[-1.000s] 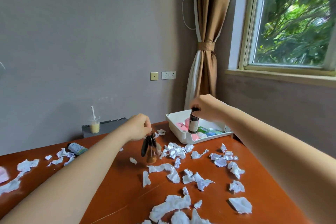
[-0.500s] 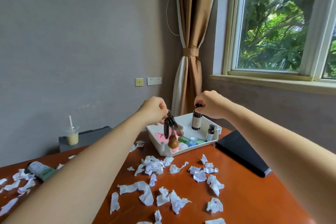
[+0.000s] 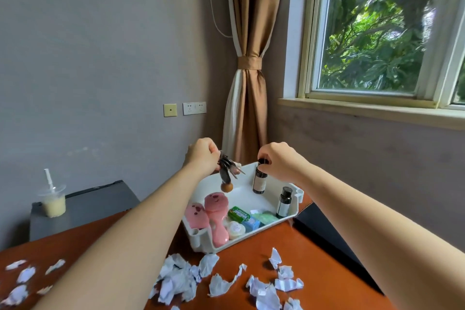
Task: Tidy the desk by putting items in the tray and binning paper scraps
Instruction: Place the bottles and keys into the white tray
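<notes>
The left hand (image 3: pixel 201 156) is curled round the upper ends of a small bundle of brushes (image 3: pixel 225 175), which hang down from the fist and splay a little, the round brown head of one at the bottom. The right hand (image 3: pixel 276 161) pinches the black cap of a dark bottle (image 3: pixel 259 181) between fingertips and thumb, so the bottle hangs upright below it. Both things are held in the air over the far part of the white tray (image 3: pixel 298 196), the brushes just left of the bottle and apart from it. The bottle looks like glass, so probably hard, smooth and fairly heavy for its size. Carried by the cap alone it depends on that cap being screwed tight, and a grip round the body would be safer, with a gentle upright set-down beside the second bottle (image 3: pixel 283 202), below and right of the right hand. The brushes seem light and stiff in the handle but soft at the bristles. They may slide against each other, so holding the handles together suits them, and they can be laid flat near the pink hairbrushes (image 3: pixel 216 209) beneath the left hand. The paper scraps (image 3: pixel 180 278), strewn on the desk (image 3: pixel 314 254) nearer the body than both hands, look weightless and crushable, easy to gather by the handful.
</notes>
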`<state>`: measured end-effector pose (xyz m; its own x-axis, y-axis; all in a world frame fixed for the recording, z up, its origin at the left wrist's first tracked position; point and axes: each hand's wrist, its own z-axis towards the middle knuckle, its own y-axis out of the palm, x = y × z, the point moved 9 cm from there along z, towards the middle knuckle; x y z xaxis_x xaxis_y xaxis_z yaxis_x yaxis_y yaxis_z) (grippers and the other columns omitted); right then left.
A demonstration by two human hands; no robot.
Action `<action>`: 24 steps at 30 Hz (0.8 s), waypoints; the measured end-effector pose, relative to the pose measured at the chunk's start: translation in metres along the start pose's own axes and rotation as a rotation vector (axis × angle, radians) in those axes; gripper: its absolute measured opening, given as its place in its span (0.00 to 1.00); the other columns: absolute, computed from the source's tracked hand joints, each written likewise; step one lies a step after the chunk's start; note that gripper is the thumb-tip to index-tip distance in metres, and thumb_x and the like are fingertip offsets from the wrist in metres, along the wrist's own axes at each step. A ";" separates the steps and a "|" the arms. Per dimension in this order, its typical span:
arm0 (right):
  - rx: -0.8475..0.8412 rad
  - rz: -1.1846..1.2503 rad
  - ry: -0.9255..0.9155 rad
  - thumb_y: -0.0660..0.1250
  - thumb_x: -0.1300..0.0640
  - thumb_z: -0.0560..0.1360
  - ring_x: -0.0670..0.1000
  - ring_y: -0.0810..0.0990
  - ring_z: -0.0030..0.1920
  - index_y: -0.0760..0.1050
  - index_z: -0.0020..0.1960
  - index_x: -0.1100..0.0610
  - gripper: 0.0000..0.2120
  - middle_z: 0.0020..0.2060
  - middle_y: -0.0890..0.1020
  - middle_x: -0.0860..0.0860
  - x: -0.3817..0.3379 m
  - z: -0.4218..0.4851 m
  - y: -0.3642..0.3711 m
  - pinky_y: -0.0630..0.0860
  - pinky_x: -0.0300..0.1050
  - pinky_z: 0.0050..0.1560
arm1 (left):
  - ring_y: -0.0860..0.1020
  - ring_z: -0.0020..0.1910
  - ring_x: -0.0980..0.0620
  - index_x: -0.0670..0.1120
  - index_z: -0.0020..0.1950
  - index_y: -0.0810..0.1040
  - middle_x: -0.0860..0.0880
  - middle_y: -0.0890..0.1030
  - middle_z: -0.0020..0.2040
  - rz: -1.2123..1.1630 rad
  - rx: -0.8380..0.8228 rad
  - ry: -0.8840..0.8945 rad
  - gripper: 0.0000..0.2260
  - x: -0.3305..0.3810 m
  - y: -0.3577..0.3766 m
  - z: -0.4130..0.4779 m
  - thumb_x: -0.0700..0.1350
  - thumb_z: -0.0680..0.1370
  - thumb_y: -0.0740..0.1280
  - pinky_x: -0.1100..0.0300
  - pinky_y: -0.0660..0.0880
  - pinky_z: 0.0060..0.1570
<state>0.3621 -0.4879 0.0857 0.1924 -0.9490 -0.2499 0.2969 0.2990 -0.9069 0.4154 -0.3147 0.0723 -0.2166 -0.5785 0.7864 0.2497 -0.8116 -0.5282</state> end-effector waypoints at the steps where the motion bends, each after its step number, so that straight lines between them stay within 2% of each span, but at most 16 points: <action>1: -0.007 0.002 0.009 0.64 0.60 0.75 0.56 0.74 0.43 0.78 0.53 0.61 0.09 0.50 0.80 0.58 0.004 0.005 0.007 0.67 0.42 0.41 | 0.82 0.33 0.47 0.46 0.35 0.72 0.41 0.82 0.43 -0.009 0.000 -0.010 0.11 -0.007 0.004 0.005 0.37 0.77 0.62 0.51 0.82 0.43; 8: -0.045 0.033 0.052 0.64 0.59 0.75 0.57 0.76 0.45 0.77 0.54 0.62 0.10 0.51 0.80 0.58 0.020 0.033 0.049 0.68 0.43 0.41 | 0.84 0.37 0.44 0.45 0.34 0.72 0.43 0.81 0.39 0.026 -0.039 -0.076 0.11 -0.070 0.022 0.027 0.36 0.77 0.61 0.48 0.81 0.47; 11: -0.054 0.058 0.054 0.64 0.60 0.75 0.57 0.76 0.44 0.77 0.54 0.62 0.10 0.51 0.81 0.58 0.016 0.040 0.061 0.68 0.43 0.41 | 0.83 0.37 0.45 0.45 0.34 0.72 0.44 0.80 0.38 0.073 -0.055 -0.068 0.12 -0.085 0.022 0.026 0.35 0.76 0.61 0.54 0.80 0.45; 13: -0.050 0.073 0.054 0.64 0.61 0.75 0.57 0.76 0.44 0.78 0.54 0.62 0.10 0.51 0.81 0.59 0.013 0.046 0.066 0.68 0.43 0.41 | 0.82 0.40 0.45 0.46 0.34 0.72 0.44 0.80 0.37 0.187 -0.068 -0.018 0.11 -0.086 0.020 0.024 0.35 0.76 0.62 0.59 0.75 0.41; 15: -0.042 0.081 0.060 0.64 0.61 0.74 0.57 0.76 0.44 0.78 0.53 0.62 0.09 0.50 0.81 0.59 0.008 0.052 0.070 0.68 0.43 0.40 | 0.78 0.42 0.44 0.46 0.36 0.72 0.44 0.80 0.39 0.320 -0.080 0.028 0.10 -0.087 0.018 0.020 0.36 0.76 0.62 0.59 0.70 0.40; 19: -0.049 0.073 0.071 0.64 0.61 0.74 0.60 0.78 0.50 0.78 0.53 0.63 0.10 0.51 0.81 0.60 0.001 0.059 0.082 0.71 0.45 0.42 | 0.77 0.46 0.42 0.45 0.41 0.73 0.42 0.79 0.47 0.561 -0.110 0.069 0.08 -0.091 0.015 0.013 0.35 0.76 0.59 0.54 0.74 0.42; 22: -0.060 0.068 0.080 0.64 0.61 0.75 0.60 0.79 0.51 0.77 0.55 0.62 0.10 0.52 0.80 0.60 -0.003 0.062 0.089 0.75 0.48 0.46 | 0.77 0.53 0.41 0.43 0.48 0.75 0.42 0.78 0.53 0.756 -0.093 0.053 0.10 -0.094 0.007 0.008 0.33 0.76 0.57 0.53 0.74 0.49; 24: -0.069 0.063 0.087 0.64 0.61 0.75 0.59 0.78 0.49 0.77 0.56 0.62 0.11 0.53 0.80 0.59 -0.005 0.063 0.094 0.74 0.46 0.44 | 0.75 0.58 0.43 0.43 0.55 0.77 0.43 0.78 0.57 0.872 -0.093 0.039 0.12 -0.098 0.003 0.007 0.33 0.76 0.59 0.54 0.73 0.54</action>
<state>0.4480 -0.4481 0.0227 0.1256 -0.9345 -0.3332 0.2207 0.3538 -0.9089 0.4442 -0.2604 -0.0040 -0.0167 -0.9967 0.0793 0.2634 -0.0809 -0.9613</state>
